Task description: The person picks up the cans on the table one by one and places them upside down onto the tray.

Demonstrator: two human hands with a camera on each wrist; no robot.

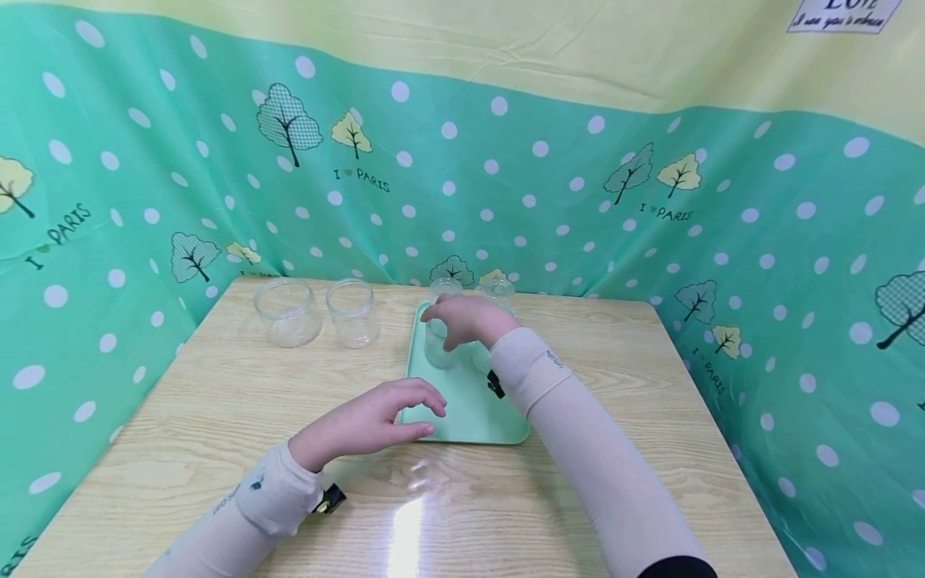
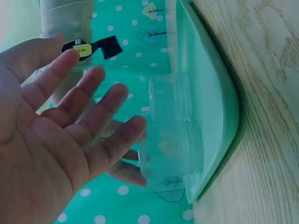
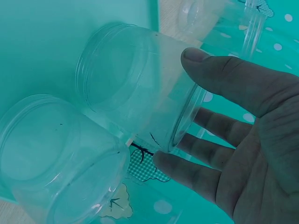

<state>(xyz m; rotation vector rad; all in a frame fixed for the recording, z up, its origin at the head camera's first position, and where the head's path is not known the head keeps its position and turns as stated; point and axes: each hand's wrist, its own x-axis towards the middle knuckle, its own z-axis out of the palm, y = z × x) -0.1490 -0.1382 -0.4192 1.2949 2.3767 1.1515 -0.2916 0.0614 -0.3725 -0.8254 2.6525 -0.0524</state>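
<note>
My right hand (image 1: 473,315) reaches over a clear jar (image 1: 439,353) on the light green tray (image 1: 470,413). In the right wrist view its thumb and spread fingers lie about the upper end of this jar (image 3: 135,84); whether they press on it is hard to tell. The jar's ridged end faces the tray. A second clear jar (image 3: 56,154) stands beside it, mostly hidden by my right wrist in the head view. My left hand (image 1: 372,417) hovers by the tray's near left corner, fingers loosely spread, holding nothing.
On the wooden table (image 1: 347,530), left of the tray, stand a wide clear jar (image 1: 287,315) and a narrower clear jar (image 1: 354,317). Two more clear containers show beyond my right hand, near the tray's far edge. A green dotted curtain (image 1: 470,193) encloses the table's back and sides.
</note>
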